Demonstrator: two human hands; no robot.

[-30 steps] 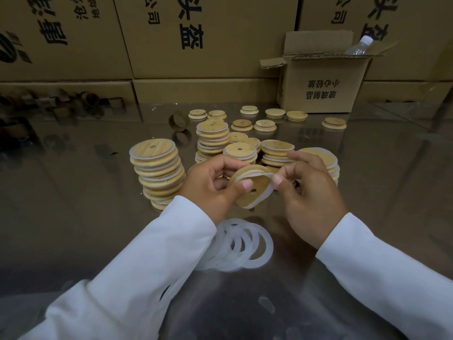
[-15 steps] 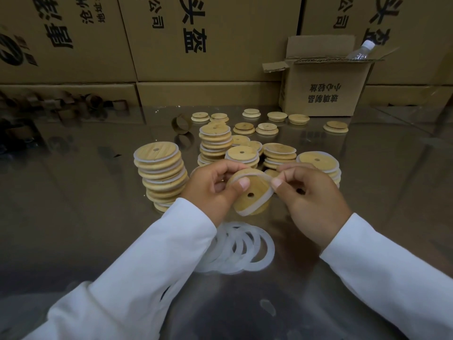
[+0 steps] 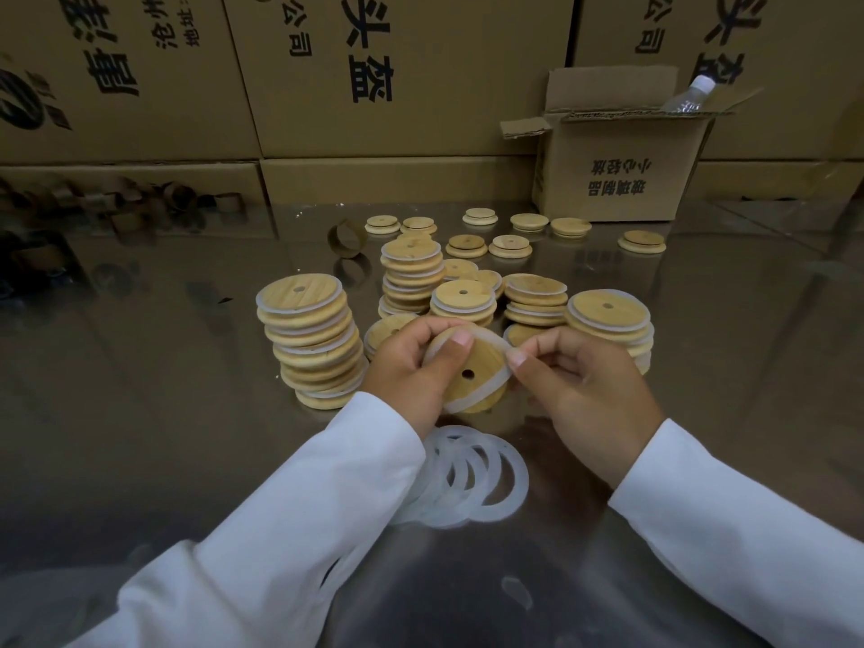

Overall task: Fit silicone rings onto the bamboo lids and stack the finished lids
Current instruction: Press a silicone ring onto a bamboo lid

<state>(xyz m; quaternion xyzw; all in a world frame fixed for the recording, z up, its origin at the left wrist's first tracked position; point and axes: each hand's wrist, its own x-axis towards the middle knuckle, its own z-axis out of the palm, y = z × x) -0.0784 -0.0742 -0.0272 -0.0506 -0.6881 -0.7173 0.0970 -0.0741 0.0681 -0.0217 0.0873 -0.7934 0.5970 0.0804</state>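
Ring-fitting is in hand: at centre, the left hand (image 3: 406,362) grips the lid (image 3: 484,360), the right hand (image 3: 589,390) pinches the ring (image 3: 481,394) at its three o'clock rim, and next the ring likely needs seating all round before the lid joins the stack (image 3: 313,343) at ten o'clock.

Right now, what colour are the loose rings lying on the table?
Translucent milky white, seen best in the head view: the loose rings overlap in a pile.

silicone ring (image 3: 482,393) now wraps more of lid (image 3: 486,356).
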